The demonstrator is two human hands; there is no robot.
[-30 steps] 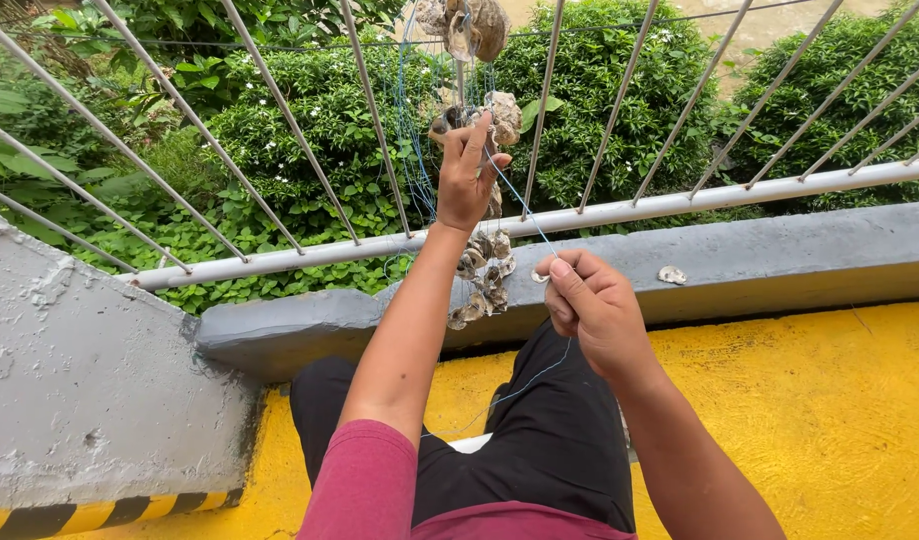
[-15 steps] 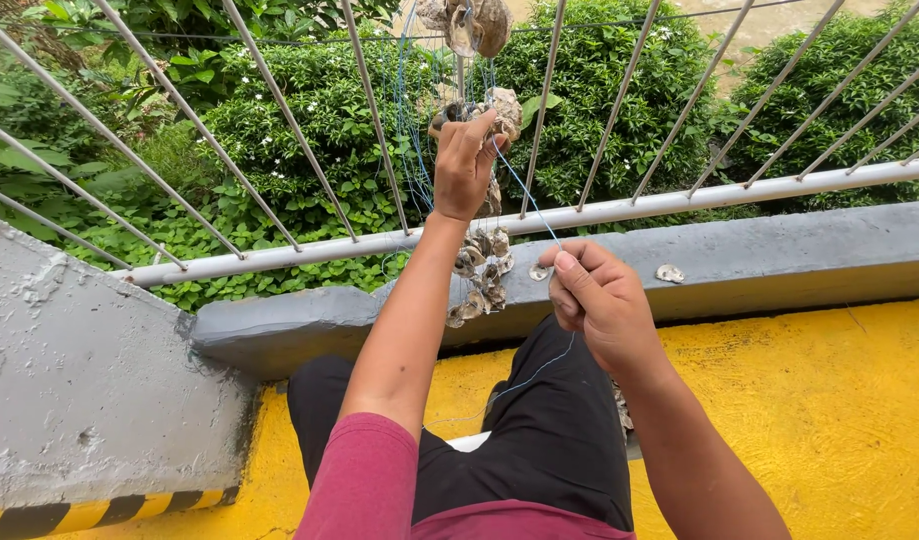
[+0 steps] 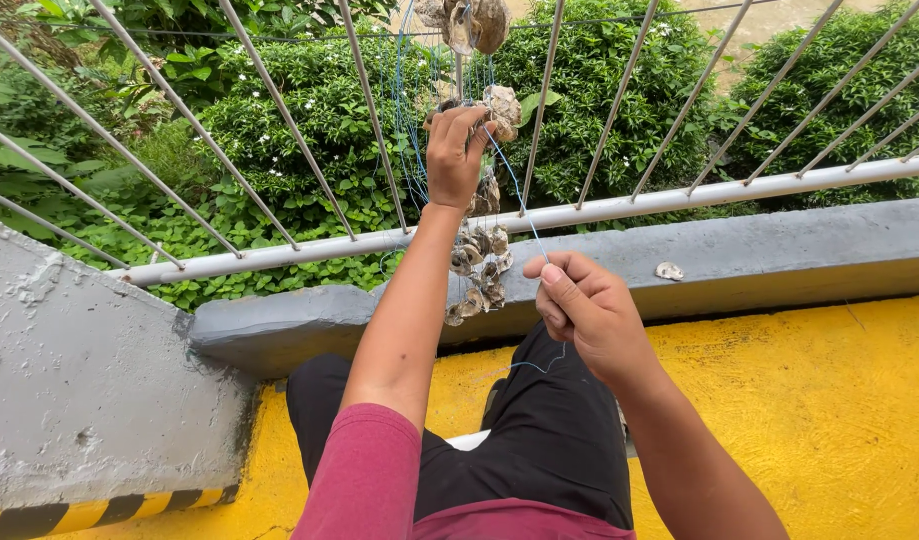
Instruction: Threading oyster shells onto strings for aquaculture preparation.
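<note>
A hanging string of grey-brown shells (image 3: 479, 265) dangles from the metal railing on thin blue line (image 3: 514, 185). My left hand (image 3: 452, 155) is raised and pinches the string high up, beside a larger shell (image 3: 501, 105). My right hand (image 3: 584, 310) sits lower and to the right, fingers closed on the blue line, which runs taut up to the left hand; a loose end curls below it. More shells (image 3: 474, 20) hang at the top of the frame.
White slanted railing bars (image 3: 619, 208) stand on a grey concrete curb (image 3: 779, 255). One loose shell (image 3: 669, 271) lies on the curb. The floor is yellow (image 3: 839, 400); a grey concrete block (image 3: 69, 380) stands left. Green bushes fill the background.
My left hand has shifted slightly up the shell string. My right hand has moved a little down and right, drawing the blue line tighter.
</note>
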